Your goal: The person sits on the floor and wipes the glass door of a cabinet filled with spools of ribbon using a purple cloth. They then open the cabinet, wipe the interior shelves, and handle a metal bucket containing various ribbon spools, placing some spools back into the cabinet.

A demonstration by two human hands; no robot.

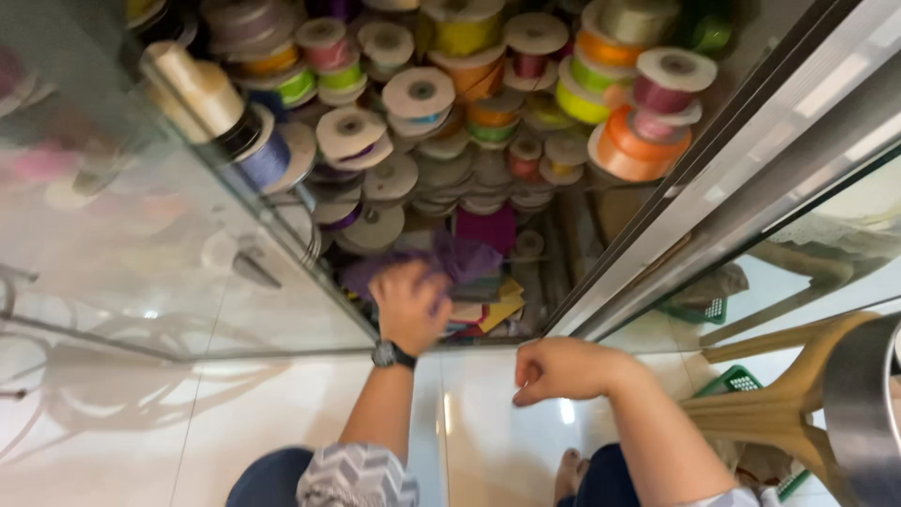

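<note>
So the biggest thing going on here is a glass-fronted cabinet (pixel 178 244) with a metal sliding-door frame (pixel 751 160), and it's sitting open in the middle, showing shelves that are absolutely overflowing with ribbon spools (pixel 488 103) in orange, yellow, green, pink, purple and white, stacked every which way. Below it the pale glossy floor (pixel 188 422) is reflecting the light, and off at the right edge a wooden chair (pixel 798 394) is poking into view with a green plastic basket (pixel 737 380) lying just behind it. A person is crouching in front of the opening and looking straight down. Their left hand (pixel 410 305), with a dark wristwatch (pixel 391 355) on the wrist, is reaching into the bottom of the cabinet and its fingers are curling around a bunch of sheer purple ribbon (pixel 460 263), which is lying low in the cabinet on top of some flat yellow and red packs (pixel 497 305). It's a bit motion-blurred, so how tight the grip is can't really be told. The right hand (pixel 558 369) is hanging just outside the cabinet over the floor, loosely balled up with the fingers tucked in, and whether it's pinching anything can't be told.
</note>
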